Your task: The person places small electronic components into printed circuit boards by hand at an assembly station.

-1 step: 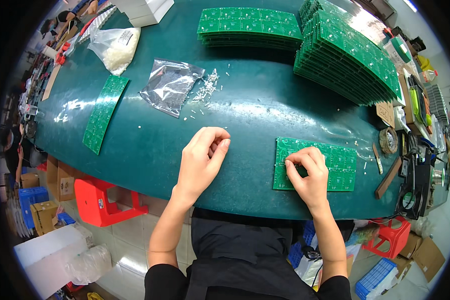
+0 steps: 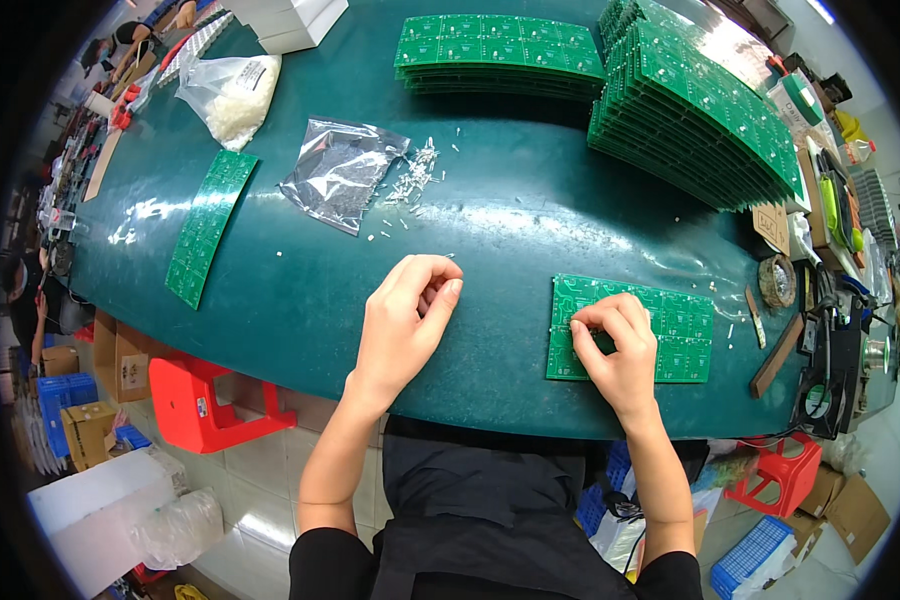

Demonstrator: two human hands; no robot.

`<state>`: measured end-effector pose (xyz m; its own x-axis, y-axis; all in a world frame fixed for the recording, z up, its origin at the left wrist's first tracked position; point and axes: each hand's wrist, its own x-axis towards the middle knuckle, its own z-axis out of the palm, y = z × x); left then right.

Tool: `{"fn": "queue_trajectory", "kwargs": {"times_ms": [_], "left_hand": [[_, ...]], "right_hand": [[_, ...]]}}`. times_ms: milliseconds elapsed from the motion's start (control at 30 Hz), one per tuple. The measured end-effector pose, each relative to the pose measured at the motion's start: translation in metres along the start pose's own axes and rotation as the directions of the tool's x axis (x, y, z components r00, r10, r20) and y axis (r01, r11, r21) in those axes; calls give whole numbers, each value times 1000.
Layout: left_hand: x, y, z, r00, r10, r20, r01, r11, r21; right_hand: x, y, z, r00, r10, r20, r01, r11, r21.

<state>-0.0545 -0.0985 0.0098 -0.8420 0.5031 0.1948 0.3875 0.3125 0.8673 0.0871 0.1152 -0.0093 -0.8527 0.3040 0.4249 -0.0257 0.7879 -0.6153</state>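
An electronics assembly workshop. Shown by tall stacks of green printed circuit boards [image 2: 695,110] at upper right of a dark green workbench [image 2: 510,230], clear plastic bags of small white components [image 2: 232,95] at upper left, hand tools and tape rolls [image 2: 776,281] along the right edge, cardboard cartons [image 2: 88,432] and red plastic stools [image 2: 205,400] on the tiled floor below.

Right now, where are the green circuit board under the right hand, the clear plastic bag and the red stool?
Green circuit board [image 2: 682,335], head view, on its bare right half.
Clear plastic bag [image 2: 338,172], head view, on the bag's middle.
Red stool [image 2: 202,400], head view, on its seat.
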Motion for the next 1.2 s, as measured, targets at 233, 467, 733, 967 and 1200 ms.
{"fn": "queue_trajectory", "kwargs": {"times_ms": [233,467,733,967,1200], "left_hand": [[-3,1,1,999,-24,33,27,998,-64],[-6,0,1,998,-36,52,40,997,-65],[-6,2,7,995,-22,93,37,986,-164],[-6,10,11,977,-52,206,100,967,-233],[-7,14,18,960,-66,272,156,934,-323]], "right_hand": [[0,1,-1,1000,19,9,-19,1000,17],[0,-1,1,1000,-30,1,30,999,-43],[5,-7,2,995,-76,71,82,993,-81],[-1,-6,2,998,-12,64,15,999,-37],[0,-16,4,998,-48,44,54,985,-163]]}}
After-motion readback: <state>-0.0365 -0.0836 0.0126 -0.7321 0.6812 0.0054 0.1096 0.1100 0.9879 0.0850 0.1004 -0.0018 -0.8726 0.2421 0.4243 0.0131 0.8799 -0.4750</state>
